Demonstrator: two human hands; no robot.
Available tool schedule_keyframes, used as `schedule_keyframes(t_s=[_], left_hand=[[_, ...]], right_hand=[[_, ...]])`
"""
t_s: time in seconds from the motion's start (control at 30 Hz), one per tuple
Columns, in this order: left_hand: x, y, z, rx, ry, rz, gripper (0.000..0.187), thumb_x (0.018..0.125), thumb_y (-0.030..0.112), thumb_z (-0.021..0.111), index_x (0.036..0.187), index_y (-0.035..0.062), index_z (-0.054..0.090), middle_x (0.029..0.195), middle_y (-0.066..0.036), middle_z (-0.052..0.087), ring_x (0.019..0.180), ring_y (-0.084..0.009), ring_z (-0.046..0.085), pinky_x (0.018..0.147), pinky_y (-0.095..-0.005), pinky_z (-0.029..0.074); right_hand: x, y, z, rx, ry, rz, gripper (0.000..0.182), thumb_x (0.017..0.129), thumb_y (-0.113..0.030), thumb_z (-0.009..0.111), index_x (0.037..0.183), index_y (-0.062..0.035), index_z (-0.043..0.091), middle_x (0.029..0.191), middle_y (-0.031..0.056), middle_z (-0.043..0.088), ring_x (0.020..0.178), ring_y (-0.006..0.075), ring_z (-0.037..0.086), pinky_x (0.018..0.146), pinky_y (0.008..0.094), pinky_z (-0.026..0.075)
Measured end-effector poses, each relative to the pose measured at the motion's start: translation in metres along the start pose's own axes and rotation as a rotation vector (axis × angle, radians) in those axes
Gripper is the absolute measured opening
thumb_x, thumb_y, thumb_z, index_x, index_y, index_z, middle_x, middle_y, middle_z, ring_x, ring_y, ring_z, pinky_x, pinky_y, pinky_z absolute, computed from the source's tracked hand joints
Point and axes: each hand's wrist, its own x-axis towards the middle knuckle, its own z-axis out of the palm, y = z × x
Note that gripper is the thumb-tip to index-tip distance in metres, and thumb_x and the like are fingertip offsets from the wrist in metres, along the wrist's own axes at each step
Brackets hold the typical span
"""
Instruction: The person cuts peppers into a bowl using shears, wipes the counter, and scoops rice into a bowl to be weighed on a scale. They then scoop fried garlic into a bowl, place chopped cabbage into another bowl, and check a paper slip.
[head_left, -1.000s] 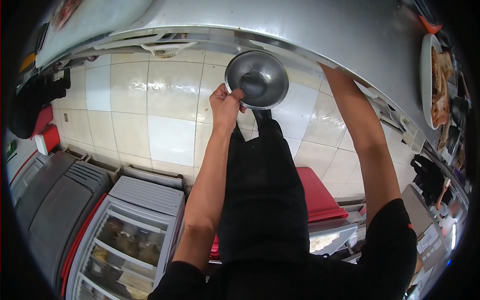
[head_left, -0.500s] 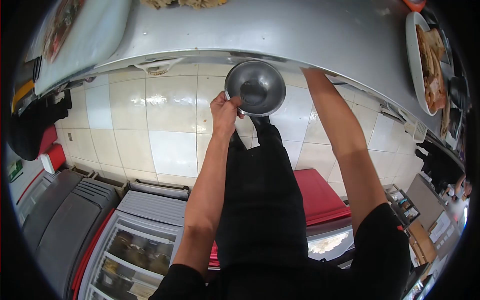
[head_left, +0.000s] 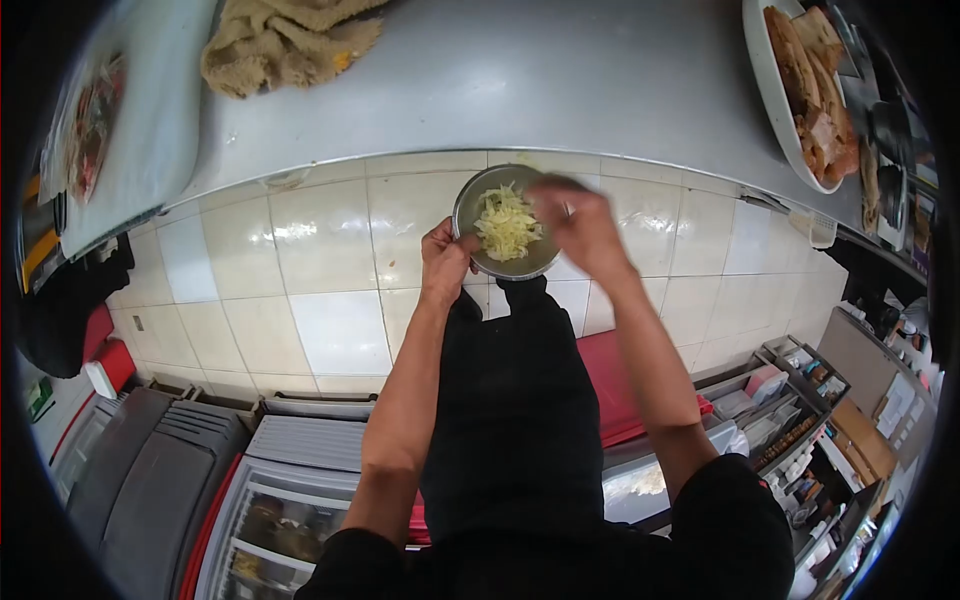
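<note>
A round metal bowl point(head_left: 465, 215) hangs over the tiled floor just off the counter's edge, with my left hand point(head_left: 446, 258) gripping its left rim. Pale yellow-green shredded food point(head_left: 508, 222), like cabbage, lies inside it. My right hand point(head_left: 578, 225) is at the bowl's right rim, blurred by motion; its fingers are smeared, and whether they hold anything is unclear.
The steel counter point(head_left: 500, 100) bears a tan cloth point(head_left: 285, 45), a white board point(head_left: 160, 110) at left and a white dish point(head_left: 765, 80) of cooked meat at right. Behind me stand grey bins point(head_left: 150, 465) and an open drawer unit point(head_left: 265, 440). A person in black point(head_left: 70, 310) is far left.
Shredded food now lies in the bowl, which was empty. My right hand has come back from beneath the counter's edge to the bowl. The view has shifted, showing more of the cloth.
</note>
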Motion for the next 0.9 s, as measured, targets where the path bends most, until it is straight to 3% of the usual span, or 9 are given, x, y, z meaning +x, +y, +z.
schedule_keyframes(t_s=[0.03,0.07,0.1,0.17,0.3,0.73,0.87,0.9], left_hand=[[-0.001,0.0,0.003,0.021,-0.003,-0.009,0.01,0.072,-0.005,0.052,0.076,-0.0001,0.059,0.062,-0.003,0.057,0.043,-0.0087,0.047,0.038,-0.0238,0.038],[-0.001,0.001,0.005,0.043,-0.003,-0.016,0.01,0.071,-0.005,0.052,0.077,-0.0004,0.059,0.061,-0.003,0.057,0.043,-0.0086,0.047,0.038,-0.0237,0.038],[0.0,0.002,0.006,0.044,-0.002,-0.008,0.01,0.071,-0.005,0.052,0.077,-0.0004,0.059,0.061,-0.003,0.057,0.043,-0.0086,0.047,0.038,-0.0237,0.038],[0.0,0.002,0.012,0.045,-0.032,-0.016,0.011,0.071,-0.005,0.051,0.077,-0.0007,0.059,0.06,-0.003,0.056,0.043,-0.0087,0.047,0.038,-0.0239,0.038],[0.0,0.005,0.026,0.06,-0.002,-0.009,0.01,0.071,-0.005,0.051,0.076,-0.0005,0.059,0.06,-0.003,0.056,0.043,-0.0089,0.047,0.038,-0.024,0.038],[0.012,-0.009,0.055,0.048,0.016,-0.013,0.008,0.07,-0.005,0.053,0.073,-0.0006,0.059,0.06,-0.005,0.057,0.042,-0.0109,0.049,0.038,-0.0242,0.04],[0.006,-0.006,0.069,0.125,-0.014,-0.028,0.009,0.068,-0.003,0.054,0.073,0.0,0.06,0.061,-0.003,0.057,0.046,-0.0101,0.048,0.042,-0.0247,0.038],[0.004,-0.002,0.075,0.126,-0.025,-0.024,0.009,0.068,-0.003,0.054,0.073,0.0,0.06,0.061,-0.003,0.057,0.046,-0.0101,0.048,0.042,-0.0247,0.038]], right_hand=[[0.014,0.002,-0.018,-0.031,0.136,0.158,0.02,0.076,-0.002,0.063,0.094,-0.0048,0.068,0.098,0.0168,0.066,0.09,0.0319,0.063,0.077,0.0356,0.05],[0.031,0.02,-0.033,-0.45,0.192,0.323,0.017,0.081,-0.006,0.063,0.098,-0.003,0.065,0.095,0.0134,0.067,0.086,0.0213,0.062,0.077,0.0314,0.049],[0.042,0.065,-0.05,-0.7,0.337,-0.054,0.018,0.082,-0.013,0.064,0.097,-0.0022,0.064,0.091,0.0134,0.066,0.084,0.0232,0.061,0.077,0.0331,0.048],[0.077,0.136,-0.069,-0.242,0.576,-0.368,0.017,0.081,-0.013,0.063,0.093,-0.002,0.065,0.085,0.0161,0.065,0.081,0.0314,0.062,0.073,0.0407,0.049],[0.107,0.159,-0.083,-0.397,0.525,-0.147,0.017,0.081,-0.013,0.063,0.093,-0.0021,0.065,0.085,0.016,0.065,0.082,0.0314,0.062,0.074,0.0403,0.049],[0.09,0.163,-0.078,-0.431,0.499,-0.058,0.017,0.081,-0.014,0.063,0.093,-0.0023,0.065,0.086,0.0157,0.065,0.085,0.0313,0.061,0.078,0.0389,0.048],[0.039,0.107,-0.071,-0.222,0.307,-0.086,0.017,0.082,-0.015,0.063,0.093,-0.0024,0.065,0.086,0.0156,0.066,0.086,0.0313,0.061,0.079,0.0384,0.048],[0.025,0.081,-0.067,-0.163,0.238,-0.09,0.022,0.081,-0.014,0.063,0.102,-0.0049,0.065,0.086,0.0158,0.066,0.085,0.0316,0.061,0.079,0.037,0.049]])
